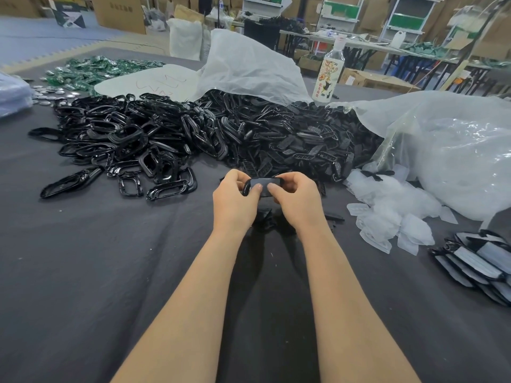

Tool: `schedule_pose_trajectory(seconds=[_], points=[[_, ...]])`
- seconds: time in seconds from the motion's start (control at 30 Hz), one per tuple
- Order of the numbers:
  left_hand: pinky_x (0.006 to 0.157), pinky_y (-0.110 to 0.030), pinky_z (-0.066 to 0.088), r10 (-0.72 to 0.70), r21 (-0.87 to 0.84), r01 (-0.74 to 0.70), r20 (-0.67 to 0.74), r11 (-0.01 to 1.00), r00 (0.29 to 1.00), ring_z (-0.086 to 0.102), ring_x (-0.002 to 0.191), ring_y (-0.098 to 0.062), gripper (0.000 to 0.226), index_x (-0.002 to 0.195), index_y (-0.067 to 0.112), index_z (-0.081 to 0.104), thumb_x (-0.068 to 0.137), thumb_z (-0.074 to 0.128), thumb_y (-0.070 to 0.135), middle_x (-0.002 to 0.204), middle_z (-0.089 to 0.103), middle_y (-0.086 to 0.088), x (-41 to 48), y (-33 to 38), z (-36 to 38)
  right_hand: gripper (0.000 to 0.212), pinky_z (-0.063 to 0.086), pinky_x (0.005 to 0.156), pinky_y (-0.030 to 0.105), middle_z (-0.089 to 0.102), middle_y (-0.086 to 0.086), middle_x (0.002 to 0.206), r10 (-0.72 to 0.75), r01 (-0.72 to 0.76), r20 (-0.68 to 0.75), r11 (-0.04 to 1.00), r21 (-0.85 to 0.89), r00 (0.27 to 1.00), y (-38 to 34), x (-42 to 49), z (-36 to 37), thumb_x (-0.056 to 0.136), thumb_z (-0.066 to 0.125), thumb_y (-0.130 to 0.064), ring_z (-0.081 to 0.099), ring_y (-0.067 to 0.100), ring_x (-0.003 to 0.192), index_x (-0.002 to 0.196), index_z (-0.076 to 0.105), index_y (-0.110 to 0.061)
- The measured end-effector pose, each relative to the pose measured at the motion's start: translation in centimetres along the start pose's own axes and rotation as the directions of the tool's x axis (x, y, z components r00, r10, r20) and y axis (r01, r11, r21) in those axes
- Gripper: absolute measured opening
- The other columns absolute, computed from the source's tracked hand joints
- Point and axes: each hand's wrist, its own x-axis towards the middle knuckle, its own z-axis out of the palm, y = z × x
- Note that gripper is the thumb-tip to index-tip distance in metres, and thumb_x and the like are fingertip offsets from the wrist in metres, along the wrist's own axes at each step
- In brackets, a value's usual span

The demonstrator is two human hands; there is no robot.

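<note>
Both hands hold one small black plastic part point(261, 187) between them: the left hand point(235, 200) and right hand point(297, 199) curl their fingers round its ends, thumbs pressing on top. The heap of black frames point(132, 139) lies beyond the fingertips.

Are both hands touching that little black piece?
Touching. The head view shows the left hand and the right hand pinching the small black plastic piece, both thumbs pressed on its face.
</note>
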Motion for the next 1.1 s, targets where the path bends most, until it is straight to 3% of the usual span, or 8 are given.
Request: schedule_pose_trajectory(seconds=[0.23,0.4,0.53,0.63,0.83,1.0,1.1], points=[[0.055,-0.009,0.041,-0.004,-0.036,0.004,0.012,0.999,1.0,0.055,0.074,-0.004,0.012,0.09,0.024,0.054,0.091,0.064,0.018,0.081,0.054,0.015,-0.1,0.1,0.0,0.012,0.048,0.072,0.02,0.063,-0.003,0.086,-0.021,0.02,-0.052,0.999,-0.033,0.998,0.1,0.1,0.1,0.085,0.066,-0.013,0.061,0.015,0.083,0.092,0.058,-0.018],[0.088,-0.038,0.055,-0.059,-0.136,0.063,0.033,0.989,0.998,0.066,0.095,-0.023,0.012,0.098,0.023,0.061,0.092,0.061,0.013,0.104,0.065,-0.005,0.0,0.3,-0.1,0.01,0.056,0.086,0.042,0.068,0.003,0.087,0.056,-0.053,-0.038,0.996,0.074,0.998,0.1,0.3,-0.3,0.089,0.062,-0.008,0.067,0.019,0.081,0.091,0.061,-0.017],[0.076,-0.027,0.054,-0.012,-0.08,0.012,0.01,0.997,1.0,0.067,0.087,-0.018,0.011,0.098,0.022,0.061,0.093,0.059,0.012,0.092,0.063,0.004,-0.2,0.3,-0.1,0.009,0.055,0.086,0.044,0.069,0.007,0.09,0.031,-0.03,-0.064,0.999,0.015,0.997,0.1,0.3,-0.2,0.089,0.061,-0.008,0.067,0.024,0.086,0.091,0.062,-0.016],[0.064,-0.014,0.043,0.028,0.003,-0.028,-0.025,1.0,0.999,0.059,0.082,-0.01,0.01,0.102,0.019,0.062,0.094,0.059,0.014,0.091,0.059,0.006,-0.4,0.5,0.1,0.009,0.055,0.087,0.044,0.069,0.007,0.093,0.051,-0.049,-0.073,0.998,0.029,0.996,0.0,0.1,-0.1,0.089,0.061,-0.009,0.067,0.025,0.089,0.092,0.062,-0.017],[0.057,-0.003,0.038,0.085,0.024,-0.084,-0.052,0.996,0.995,0.051,0.072,-0.001,0.01,0.1,0.017,0.056,0.092,0.061,0.016,0.082,0.053,0.013,-0.8,2.1,1.3,0.007,0.055,0.085,0.046,0.069,0.003,0.081,0.1,-0.094,-0.08,0.993,0.078,0.992,-0.4,-0.3,-2.5,0.089,0.062,-0.013,0.069,0.024,0.081,0.091,0.062,-0.02],[0.06,0.002,0.035,0.189,-0.028,-0.187,0.104,0.982,0.976,0.051,0.072,0.001,0.014,0.099,0.019,0.056,0.089,0.066,0.02,0.079,0.05,0.018,-2.7,5.4,5.6,0.017,0.058,0.077,0.037,0.066,0.004,0.08,0.151,-0.132,-0.221,0.986,0.098,0.963,0.3,-1.0,-8.5,0.091,0.06,-0.011,0.067,0.015,0.066,0.107,0.061,-0.005],[0.061,-0.004,0.037,0.199,-0.031,-0.197,0.235,0.98,0.952,0.052,0.074,-0.007,0.019,0.104,0.017,0.057,0.089,0.067,0.019,0.083,0.054,0.011,-4.4,7.4,9.2,0.015,0.058,0.076,0.036,0.065,0.004,0.076,0.187,-0.149,-0.328,0.979,0.137,0.926,1.0,-2.3,-12.9,0.091,0.06,-0.008,0.064,0.013,0.06,0.105,0.06,-0.009]])
